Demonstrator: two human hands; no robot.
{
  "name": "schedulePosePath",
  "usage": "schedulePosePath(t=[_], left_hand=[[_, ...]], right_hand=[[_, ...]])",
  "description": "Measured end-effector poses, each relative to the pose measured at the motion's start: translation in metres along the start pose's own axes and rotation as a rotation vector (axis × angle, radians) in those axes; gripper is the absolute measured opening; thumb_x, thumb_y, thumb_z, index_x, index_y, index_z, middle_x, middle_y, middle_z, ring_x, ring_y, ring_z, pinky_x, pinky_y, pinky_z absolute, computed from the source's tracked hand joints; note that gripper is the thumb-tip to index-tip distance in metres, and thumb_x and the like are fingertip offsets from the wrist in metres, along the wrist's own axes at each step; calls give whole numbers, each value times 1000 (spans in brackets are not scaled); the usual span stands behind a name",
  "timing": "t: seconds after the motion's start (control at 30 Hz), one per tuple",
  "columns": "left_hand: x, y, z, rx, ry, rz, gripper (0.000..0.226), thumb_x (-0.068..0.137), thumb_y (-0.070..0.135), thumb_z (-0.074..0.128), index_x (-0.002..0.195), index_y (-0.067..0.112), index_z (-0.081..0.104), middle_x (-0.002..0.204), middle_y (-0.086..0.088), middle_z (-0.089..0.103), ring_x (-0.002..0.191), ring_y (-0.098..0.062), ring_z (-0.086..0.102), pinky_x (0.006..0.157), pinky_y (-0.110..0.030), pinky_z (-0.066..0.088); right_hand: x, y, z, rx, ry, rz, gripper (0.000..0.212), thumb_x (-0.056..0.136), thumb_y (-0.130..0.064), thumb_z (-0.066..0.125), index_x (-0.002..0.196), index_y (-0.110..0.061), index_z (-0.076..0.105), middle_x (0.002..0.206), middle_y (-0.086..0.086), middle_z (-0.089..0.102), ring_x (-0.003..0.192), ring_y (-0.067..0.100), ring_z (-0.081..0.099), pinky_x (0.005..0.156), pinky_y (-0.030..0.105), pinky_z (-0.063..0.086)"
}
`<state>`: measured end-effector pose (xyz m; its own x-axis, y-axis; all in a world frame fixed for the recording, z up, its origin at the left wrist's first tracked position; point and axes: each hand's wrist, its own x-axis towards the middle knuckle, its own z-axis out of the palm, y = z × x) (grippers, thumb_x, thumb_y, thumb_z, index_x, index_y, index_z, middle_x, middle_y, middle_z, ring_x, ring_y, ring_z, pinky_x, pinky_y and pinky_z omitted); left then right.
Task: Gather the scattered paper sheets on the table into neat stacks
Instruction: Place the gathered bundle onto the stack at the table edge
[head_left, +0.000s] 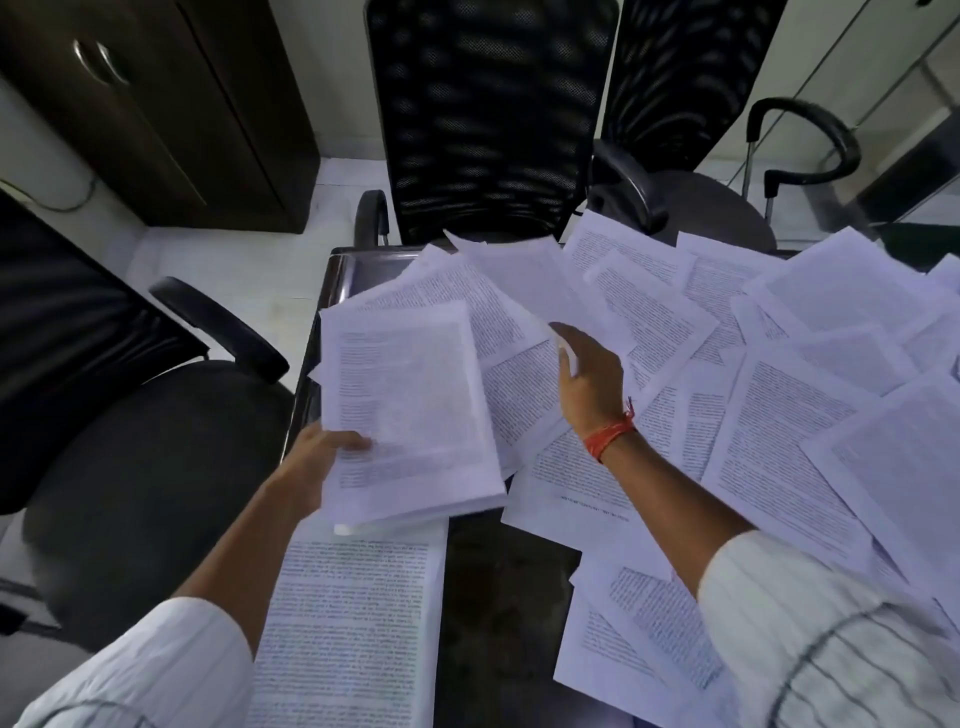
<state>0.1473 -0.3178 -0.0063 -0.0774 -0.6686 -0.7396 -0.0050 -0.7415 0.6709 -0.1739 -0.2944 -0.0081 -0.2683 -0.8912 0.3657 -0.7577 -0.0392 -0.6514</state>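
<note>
My left hand (322, 457) grips a thick stack of printed sheets (410, 410) by its lower left corner, thumb on top, holding it above the table's left side. My right hand (587, 379), with an orange thread at the wrist, reaches over the scattered sheets (779, 374) and pinches the edge of one sheet (519, 280) that lifts away from the pile. Printed pages cover most of the dark table (498, 582). A neat stack (353, 623) lies at the near left under my left forearm.
A black mesh office chair (488, 119) stands at the table's far edge, a second one (691, 93) to its right. Another dark chair (140, 441) sits at the left. A brown cabinet (171, 104) stands at the back left.
</note>
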Motion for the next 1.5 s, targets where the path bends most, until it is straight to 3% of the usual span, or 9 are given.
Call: schedulePosePath(t=[0.2, 0.33, 0.53, 0.67, 0.93, 1.07, 1.2, 1.37, 1.5], left_hand=[[-8, -9, 22, -27, -10, 7, 28, 103, 23, 50, 86, 19, 72, 83, -7, 73, 89, -28, 66, 74, -36, 52], [2, -7, 12, -202, -251, -119, 75, 87, 79, 40, 127, 22, 68, 124, -11, 71, 115, -34, 65, 99, -57, 50], [1, -13, 12, 63, -130, -8, 40, 77, 6, 78, 116, 2, 69, 117, -24, 70, 100, -43, 70, 92, -59, 54], [3, -1, -10, -118, 79, 54, 21, 80, -5, 70, 98, 5, 69, 89, -16, 72, 68, -29, 71, 61, -39, 59], [17, 17, -62, -398, 153, 101, 52, 77, 8, 77, 126, 0, 65, 119, -18, 71, 104, -38, 69, 82, -47, 59], [22, 16, -63, -443, 155, 107, 52, 75, 6, 78, 125, 0, 65, 121, -16, 71, 104, -36, 70, 77, -43, 59], [21, 8, -71, -448, 169, 92, 42, 73, 11, 80, 113, 2, 69, 125, -17, 68, 99, -34, 70, 74, -42, 58], [17, 0, -74, -413, 205, 154, 48, 78, -1, 75, 124, 4, 65, 115, -14, 72, 102, -35, 70, 81, -46, 58], [14, -11, -63, -311, 173, 198, 44, 80, -11, 67, 121, 4, 63, 101, -11, 71, 94, -35, 67, 68, -38, 56]], right_hand=[[-51, -17, 13, 37, -535, -420, 35, 98, -17, 41, 121, -9, 67, 130, 9, 64, 130, 27, 51, 112, 48, 30], [-74, -9, 28, -56, -678, -480, 32, 93, -14, 50, 119, -12, 69, 132, 9, 62, 133, 32, 48, 112, 61, 28], [-68, 4, 35, -307, -685, -529, 81, 70, 21, 59, 140, -19, 51, 150, 9, 44, 143, 33, 33, 113, 61, 26], [-44, 6, 39, -377, -575, -205, 66, 91, -15, 64, 149, -11, 33, 155, 16, 33, 146, 33, 26, 113, 58, 29], [27, -15, 94, -606, -841, -6, 106, 79, -81, 43, 156, -22, -2, 164, 9, -7, 151, 30, -4, 118, 62, 2], [7, -13, 102, -695, -709, 26, 83, 84, -77, 39, 146, -24, 27, 155, 11, 29, 142, 36, 29, 113, 61, 19], [5, -23, 88, -647, -551, -28, 22, 99, -29, 53, 115, -16, 58, 114, 10, 63, 110, 32, 58, 99, 45, 42], [20, -61, 66, -334, -311, 250, 33, 100, -19, 51, 132, -10, 55, 120, 15, 68, 108, 36, 66, 89, 46, 55], [35, -109, 54, -335, -433, 215, 44, 100, -17, 46, 143, -17, 41, 113, 19, 68, 97, 39, 67, 80, 46, 58]])
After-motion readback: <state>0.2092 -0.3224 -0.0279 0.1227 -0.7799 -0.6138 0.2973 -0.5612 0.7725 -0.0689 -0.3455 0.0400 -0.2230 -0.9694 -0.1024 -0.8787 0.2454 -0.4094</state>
